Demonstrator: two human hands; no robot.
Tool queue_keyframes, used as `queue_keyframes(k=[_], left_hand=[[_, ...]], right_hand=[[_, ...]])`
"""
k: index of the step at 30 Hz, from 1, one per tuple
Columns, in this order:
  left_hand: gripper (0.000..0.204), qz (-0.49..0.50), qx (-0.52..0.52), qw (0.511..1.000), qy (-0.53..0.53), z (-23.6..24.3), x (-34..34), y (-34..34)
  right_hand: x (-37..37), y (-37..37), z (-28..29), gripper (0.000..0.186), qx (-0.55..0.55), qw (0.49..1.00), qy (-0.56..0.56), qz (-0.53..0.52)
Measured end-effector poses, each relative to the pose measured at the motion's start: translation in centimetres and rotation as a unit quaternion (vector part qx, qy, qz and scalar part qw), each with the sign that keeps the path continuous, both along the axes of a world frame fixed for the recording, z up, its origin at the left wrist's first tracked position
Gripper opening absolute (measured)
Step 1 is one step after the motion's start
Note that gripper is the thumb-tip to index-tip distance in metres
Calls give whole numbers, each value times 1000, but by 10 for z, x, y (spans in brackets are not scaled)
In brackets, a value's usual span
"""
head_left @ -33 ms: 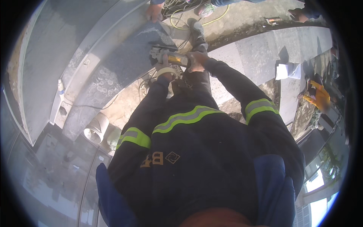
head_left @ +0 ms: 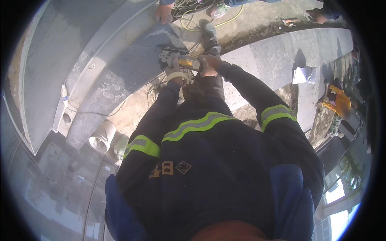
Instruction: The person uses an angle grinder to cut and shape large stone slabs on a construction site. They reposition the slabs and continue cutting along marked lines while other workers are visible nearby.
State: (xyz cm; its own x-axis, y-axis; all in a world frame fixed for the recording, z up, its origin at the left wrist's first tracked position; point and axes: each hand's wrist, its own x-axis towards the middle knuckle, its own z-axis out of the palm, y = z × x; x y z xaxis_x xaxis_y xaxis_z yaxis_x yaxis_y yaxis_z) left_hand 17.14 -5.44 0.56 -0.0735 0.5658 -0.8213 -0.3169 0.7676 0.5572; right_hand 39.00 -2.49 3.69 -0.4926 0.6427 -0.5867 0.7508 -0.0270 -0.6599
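An angle grinder (head_left: pixel 187 63) with a yellow band and a grey metal head lies across both my hands, at the edge of a dark stone slab (head_left: pixel 132 60). My left hand (head_left: pixel 175 68) grips it near the head, with a pale roll of tape (head_left: pixel 183 75) around the wrist. Around the rear of its body my right hand (head_left: pixel 210 65) is closed. The grinder's head is over the slab's edge; whether its disc touches the stone I cannot tell. Another person's hand (head_left: pixel 163 14) rests on the slab's far end.
A white bucket (head_left: pixel 105 134) stands at the lower left, near a cable (head_left: pixel 94 113). Coiled cords (head_left: pixel 189 10) lie beyond the slab. White papers (head_left: pixel 304 75) sit on grey paving (head_left: pixel 277 60) to the right. A person in orange (head_left: pixel 341 102) is at far right.
The white papers on the right have shifted slightly, like a sheet stirring. My hands and the angle grinder have stayed in place.
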Motion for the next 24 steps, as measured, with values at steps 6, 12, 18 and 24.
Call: queue_keyframes(k=[6,12,18,24], left_hand=[[57,9,69,997,40,-53,12,-20],[54,25,76,997,17,-23,14,-6],[57,55,13,997,-61,-41,1,-3],[56,4,54,998,41,-49,18,-19]], right_hand=[[14,3,17,70,-13,1000,-21,16],[9,5,5,75,-12,999,-31,31],[4,9,0,77,-8,999,-23,29],[19,-2,10,75,-14,999,-26,17]])
